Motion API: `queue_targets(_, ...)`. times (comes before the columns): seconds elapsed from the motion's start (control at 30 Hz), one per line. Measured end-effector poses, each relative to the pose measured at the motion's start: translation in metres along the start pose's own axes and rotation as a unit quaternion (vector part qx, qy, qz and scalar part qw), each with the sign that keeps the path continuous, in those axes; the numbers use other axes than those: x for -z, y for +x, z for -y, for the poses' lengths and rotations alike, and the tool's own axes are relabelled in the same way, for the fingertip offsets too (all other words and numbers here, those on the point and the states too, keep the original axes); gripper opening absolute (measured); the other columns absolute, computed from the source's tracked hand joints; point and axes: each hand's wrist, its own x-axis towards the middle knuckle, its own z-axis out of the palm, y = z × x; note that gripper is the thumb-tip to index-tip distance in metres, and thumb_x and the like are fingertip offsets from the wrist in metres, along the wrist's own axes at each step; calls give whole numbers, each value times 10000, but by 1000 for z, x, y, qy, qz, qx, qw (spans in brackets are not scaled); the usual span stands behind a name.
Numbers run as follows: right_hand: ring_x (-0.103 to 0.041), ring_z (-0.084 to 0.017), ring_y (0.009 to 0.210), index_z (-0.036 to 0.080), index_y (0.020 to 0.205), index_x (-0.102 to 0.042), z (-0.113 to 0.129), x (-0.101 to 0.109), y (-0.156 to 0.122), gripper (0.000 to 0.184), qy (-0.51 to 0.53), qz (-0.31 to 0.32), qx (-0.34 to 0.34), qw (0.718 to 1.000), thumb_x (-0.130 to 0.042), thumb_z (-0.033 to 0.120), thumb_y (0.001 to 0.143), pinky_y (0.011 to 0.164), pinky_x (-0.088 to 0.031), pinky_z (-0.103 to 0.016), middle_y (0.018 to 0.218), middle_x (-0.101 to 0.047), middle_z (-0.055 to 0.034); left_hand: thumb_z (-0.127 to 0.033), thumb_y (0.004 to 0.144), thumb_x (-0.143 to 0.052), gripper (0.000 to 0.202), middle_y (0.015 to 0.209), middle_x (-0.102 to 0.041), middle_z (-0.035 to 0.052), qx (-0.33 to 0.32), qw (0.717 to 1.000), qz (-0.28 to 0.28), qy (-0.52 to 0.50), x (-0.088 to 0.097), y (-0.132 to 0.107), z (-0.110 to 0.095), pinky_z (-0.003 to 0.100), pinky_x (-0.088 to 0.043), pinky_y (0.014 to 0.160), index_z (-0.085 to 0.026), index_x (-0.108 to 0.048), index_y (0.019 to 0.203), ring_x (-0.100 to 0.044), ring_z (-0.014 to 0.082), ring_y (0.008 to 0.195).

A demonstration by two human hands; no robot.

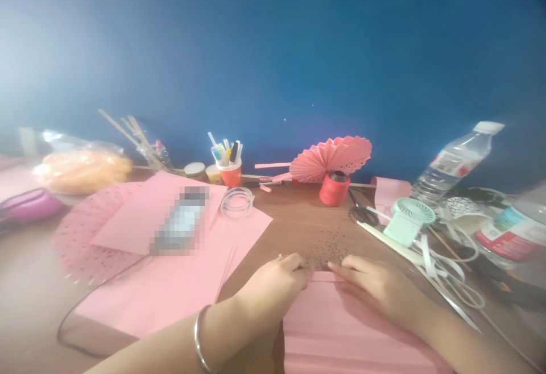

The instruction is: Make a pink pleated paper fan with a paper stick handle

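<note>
A pink paper sheet (341, 328) with fold lines lies on the brown table in front of me. My left hand (273, 289) pinches its far edge with curled fingers; a silver bangle sits on that wrist. My right hand (379, 286) rests on the same edge, its fingers pressed together and flat against the paper, fingertips almost meeting the left hand's. Small punched dots (328, 249) speckle the table just beyond the fingertips.
More pink sheets (170, 283) lie at left with a blurred object and white rings (236, 200) on them. A folded pink fan (330, 158), red thread spool (334, 187), pen cup (230, 172), scissors (360, 212), mint hand fan (405, 220), white ribbon and two water bottles (456, 161) stand along the back and right.
</note>
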Motion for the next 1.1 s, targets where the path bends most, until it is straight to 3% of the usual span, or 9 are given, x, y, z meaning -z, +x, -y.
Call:
queue_targets(0.23,-518,-157,752,241,969,-606,1,-3,5,227,-15,-12,-6,1000,-388,256,903,679,-422,-291,806,-558,-36,-70,788,-436,196,823,-530,56,-25,995,-9,99,4,2,0,307,-457,686,-144,-527,944,-495,187,774)
queue_targets(0.4,-528,-168,794,231,1036,-576,4,-4,6,227,38,-7,-19,999,-394,245,901,691,-435,-303,847,-563,-41,-114,829,-408,171,837,-528,39,-23,996,-33,81,-1,2,1,302,-445,720,-167,-530,938,-488,181,794)
queue_targets(0.5,-535,-171,819,222,957,-580,6,-3,7,190,76,-9,-34,997,-401,248,898,713,-437,-309,858,-573,-39,-148,858,-382,168,834,-527,28,-12,998,-43,52,-2,2,3,288,-434,731,-178,-546,837,-490,165,778)
queue_targets(0.63,-531,-176,787,202,864,-562,7,-4,9,168,89,-24,-43,995,-406,256,895,700,-436,-325,838,-577,-44,-153,865,-377,182,836,-532,23,-2,998,-56,33,-1,1,4,287,-424,748,-194,-540,933,-499,159,783)
queue_targets(0.83,-531,-180,837,236,981,-602,1,-9,8,211,77,-8,-5,997,-408,231,898,724,-432,-329,889,-595,-46,-142,834,-396,164,774,-510,23,-1,997,-44,64,-5,2,7,293,-424,686,-181,-537,761,-471,171,728)
queue_targets(1.1,-539,-182,900,250,1012,-599,1,-11,7,236,100,-11,-27,995,-391,230,902,779,-440,-323,953,-598,-39,-105,800,-401,165,782,-493,25,19,997,-55,48,-4,5,10,278,-409,671,-191,-541,792,-453,165,718)
